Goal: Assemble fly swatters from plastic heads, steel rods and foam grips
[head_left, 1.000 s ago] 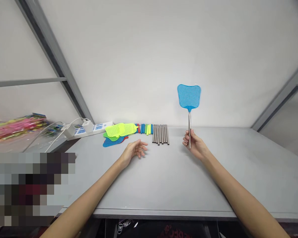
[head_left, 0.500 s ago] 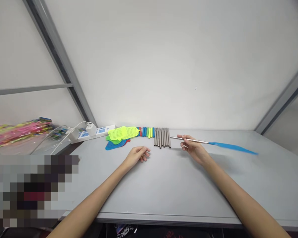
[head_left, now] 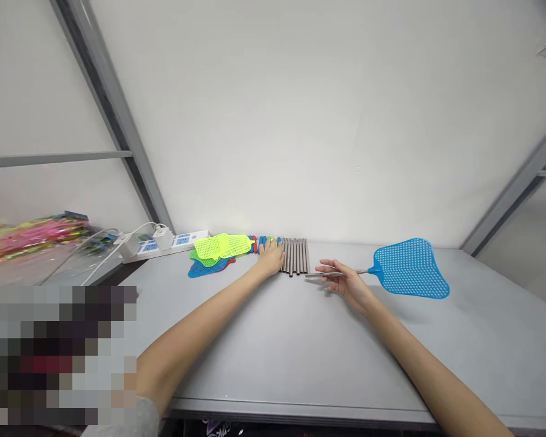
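My right hand holds a blue fly swatter by its thin metal rod. The rod's bare end points left, and the perforated blue swatter head reaches out to the right, its flat face turned towards me. My left hand reaches over the row of short coloured handle grips, fingers stretched forward and resting on or just above them. It covers part of the row, so I cannot see a grip held in it. Directly right of that hand, several metal tubes lie side by side.
Loose yellow swatter heads lie stacked left of the grips, with green, blue and red ones beneath. Behind them is a white power strip with plugged-in chargers and cables. Plastic-wrapped colourful goods lie at far left. A wall closes the grey table's back.
My left hand has moved forward and right onto the coloured grips. The swatter in my right hand has turned from edge-on to face-on, and its rod end has come slightly nearer.
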Motion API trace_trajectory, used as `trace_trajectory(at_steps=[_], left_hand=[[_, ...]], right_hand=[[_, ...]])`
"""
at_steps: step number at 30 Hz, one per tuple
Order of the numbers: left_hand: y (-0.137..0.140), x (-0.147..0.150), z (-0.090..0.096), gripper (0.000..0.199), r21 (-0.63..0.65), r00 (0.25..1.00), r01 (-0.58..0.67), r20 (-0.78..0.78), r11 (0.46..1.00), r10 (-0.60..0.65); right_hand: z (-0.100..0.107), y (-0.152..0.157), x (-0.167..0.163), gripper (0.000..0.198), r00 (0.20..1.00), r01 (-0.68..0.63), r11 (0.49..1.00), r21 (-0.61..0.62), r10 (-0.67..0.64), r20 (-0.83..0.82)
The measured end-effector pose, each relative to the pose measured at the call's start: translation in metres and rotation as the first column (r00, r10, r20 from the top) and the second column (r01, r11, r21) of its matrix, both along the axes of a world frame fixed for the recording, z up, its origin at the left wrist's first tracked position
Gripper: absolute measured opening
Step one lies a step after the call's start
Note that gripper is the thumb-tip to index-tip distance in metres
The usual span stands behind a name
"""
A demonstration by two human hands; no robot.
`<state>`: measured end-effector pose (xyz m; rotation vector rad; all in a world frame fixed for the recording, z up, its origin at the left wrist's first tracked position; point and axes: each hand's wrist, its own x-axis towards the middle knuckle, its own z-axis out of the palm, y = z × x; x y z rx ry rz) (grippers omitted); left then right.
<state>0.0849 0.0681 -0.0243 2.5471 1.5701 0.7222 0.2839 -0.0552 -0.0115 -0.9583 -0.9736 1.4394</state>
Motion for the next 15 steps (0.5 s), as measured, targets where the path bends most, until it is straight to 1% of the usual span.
trace_trajectory(at_steps=[3, 7, 11, 15], left_hand=[[0.012, 0.005, -0.004, 0.025, 0.032, 0.992, -0.080, -0.095, 0.996, 0.083], [0.013, 0.006, 0.000, 0.021, 0.081, 0.972, -0.137, -0.181, 0.987, 0.150], [0.011, 0.012, 0.007, 0.021, 0.105, 0.954, -0.175, -0.229, 0.979, 0.195], [0.009, 0.019, 0.012, 0.022, 0.106, 0.943, -0.208, -0.244, 0.972, 0.228]], right_hand=[[0.000, 0.000, 0.000, 0.027, 0.999, 0.031, 0.999, -0.019, -0.031, -0.026], [0.003, -0.002, -0.002, 0.026, 0.999, 0.023, 0.999, -0.025, -0.024, -0.044], [0.004, -0.004, -0.002, 0.027, 0.999, 0.003, 1.000, -0.020, -0.003, -0.049], [0.006, -0.004, -0.001, 0.026, 0.998, 0.024, 1.000, -0.013, -0.025, -0.049]])
